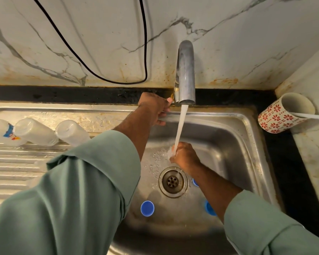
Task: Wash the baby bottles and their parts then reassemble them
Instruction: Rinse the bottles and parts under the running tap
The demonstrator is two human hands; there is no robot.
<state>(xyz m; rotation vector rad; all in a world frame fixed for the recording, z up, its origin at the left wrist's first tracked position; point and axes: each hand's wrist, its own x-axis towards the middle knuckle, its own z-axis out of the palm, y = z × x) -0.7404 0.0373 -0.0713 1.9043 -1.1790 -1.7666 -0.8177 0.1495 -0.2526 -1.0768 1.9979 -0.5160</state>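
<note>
Water runs from the steel faucet into the sink. My left hand grips the faucet handle at the spout's base, mostly hidden by the fingers. My right hand is under the stream above the drain, fingers curled round something small that I cannot make out. Three clear baby bottles lie on their sides on the drainboard, one with a printed picture. Blue bottle parts lie on the sink floor: one left of the drain, two more partly hidden by my right forearm.
A white mug with red flowers lies tipped on the dark counter at the right, a white handle sticking out of it. A black cable hangs against the marble wall behind the sink.
</note>
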